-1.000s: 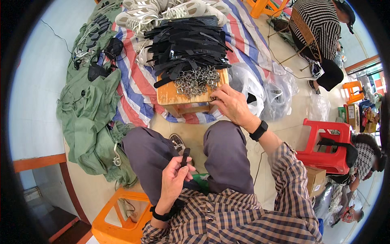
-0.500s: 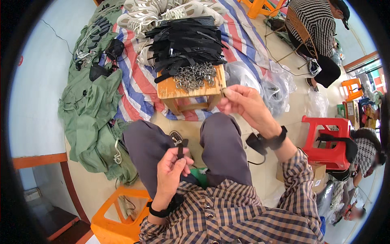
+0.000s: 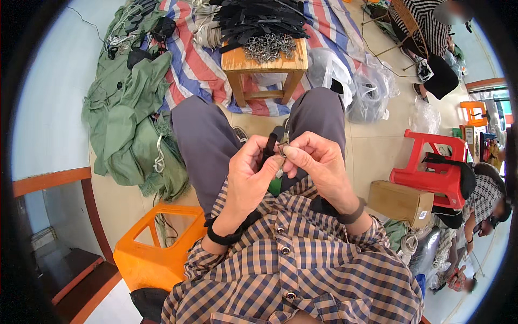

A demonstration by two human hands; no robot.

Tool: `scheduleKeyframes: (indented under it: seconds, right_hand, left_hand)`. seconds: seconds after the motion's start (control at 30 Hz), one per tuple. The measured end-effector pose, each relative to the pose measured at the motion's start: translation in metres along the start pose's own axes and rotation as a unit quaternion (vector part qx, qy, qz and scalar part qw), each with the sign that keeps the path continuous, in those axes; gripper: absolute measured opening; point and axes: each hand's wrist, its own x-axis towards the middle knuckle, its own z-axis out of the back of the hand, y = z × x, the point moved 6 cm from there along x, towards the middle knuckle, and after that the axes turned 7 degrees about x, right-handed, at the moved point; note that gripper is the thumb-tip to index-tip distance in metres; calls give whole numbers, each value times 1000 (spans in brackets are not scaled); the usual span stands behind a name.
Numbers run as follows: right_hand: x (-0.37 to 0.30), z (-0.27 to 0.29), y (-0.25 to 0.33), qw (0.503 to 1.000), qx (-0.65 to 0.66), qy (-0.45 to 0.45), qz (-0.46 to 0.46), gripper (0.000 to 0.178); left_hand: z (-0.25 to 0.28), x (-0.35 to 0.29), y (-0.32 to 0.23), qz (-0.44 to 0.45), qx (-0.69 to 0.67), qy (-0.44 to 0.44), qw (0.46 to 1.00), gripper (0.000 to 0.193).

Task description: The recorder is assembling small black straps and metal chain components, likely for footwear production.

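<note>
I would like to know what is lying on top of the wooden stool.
On the wooden stool lie black strips and, in front of them, a heap of small metal pieces. Whatever is beneath these is covered.

You wear a tan-and-navy checked shirt at six o'clock, round buttons down its front, plain purple-grey trousers toward ten and one, a black wristband at seven and a dark band at four.
</note>
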Motion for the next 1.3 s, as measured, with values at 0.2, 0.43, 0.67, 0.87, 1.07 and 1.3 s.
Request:
scheduleKeyframes:
  seconds: [0.2,0.43,0.67,0.87,1.07,1.3]
  right_hand:
    - [-5,-4,-6,998,-44,-13,33,14]
    - [-5,-7,-8,997,-65,7,29,19]
    - [4,1,-6,999,-39,25,-3,19]
    - [3,1,-13,999,-20,25,-33,17]
    - [1,7,-12,997,-52,0,58,13]
    - [-3,2,-9,978,-153,-20,143,11]
  left_hand:
    - [2,-8,-2,-22,-5,-43,999,9]
    - [10,-7,11,80,-80,-29,993,6]
    - [5,-7,12,89,-55,-11,994,6]
    - [5,-6,14,66,-28,-6,997,5]
    - [6,-5,16,44,-29,-18,998,7]
    - [8,-3,22,49,-81,-22,995,9]
